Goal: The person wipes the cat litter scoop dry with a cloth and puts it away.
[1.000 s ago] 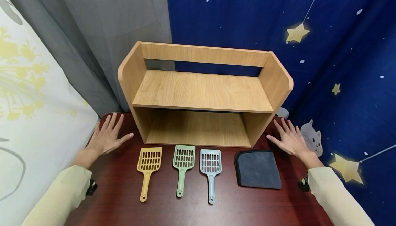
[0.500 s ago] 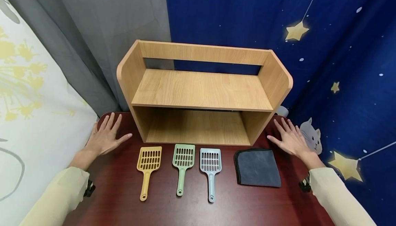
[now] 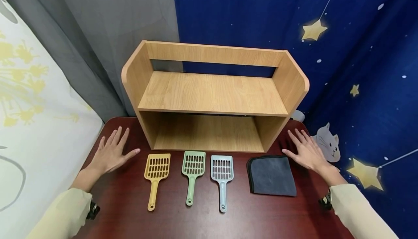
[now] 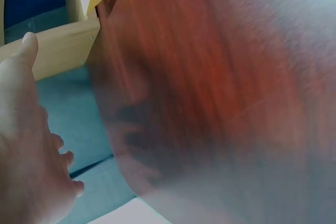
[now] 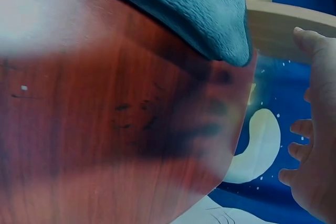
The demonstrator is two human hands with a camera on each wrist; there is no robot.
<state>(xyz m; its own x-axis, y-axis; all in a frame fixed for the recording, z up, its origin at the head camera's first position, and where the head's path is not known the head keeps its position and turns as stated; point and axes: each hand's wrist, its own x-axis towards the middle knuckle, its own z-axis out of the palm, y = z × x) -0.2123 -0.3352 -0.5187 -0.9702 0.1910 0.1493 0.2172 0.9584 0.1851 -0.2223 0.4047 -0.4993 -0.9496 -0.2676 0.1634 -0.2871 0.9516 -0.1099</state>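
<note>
My left hand (image 3: 110,154) is spread over the left side of the table, fingers straight and holding nothing. Nearest to it lies a yellow slotted litter scoop (image 3: 157,170), its handle toward me. A green litter scoop (image 3: 193,166) and a light blue one (image 3: 222,170) lie beside it in a row. On the right, my right hand (image 3: 307,150) is likewise spread with nothing in it, just beyond a folded dark grey cloth (image 3: 272,176). In the right wrist view, the cloth (image 5: 194,9) shows at the top and the hand (image 5: 323,119) at the right edge.
A two-tier wooden shelf (image 3: 212,93) stands at the back of the dark red table (image 3: 254,221), behind the scoops. Its tiers hold nothing. Grey and starry blue curtains (image 3: 235,10) hang behind it, and a white patterned cloth (image 3: 49,152) hangs at the left.
Both hands have drawn back slightly toward me, fingers still spread. The view has shifted a little. The scoops, cloth and shelf keep their places.
</note>
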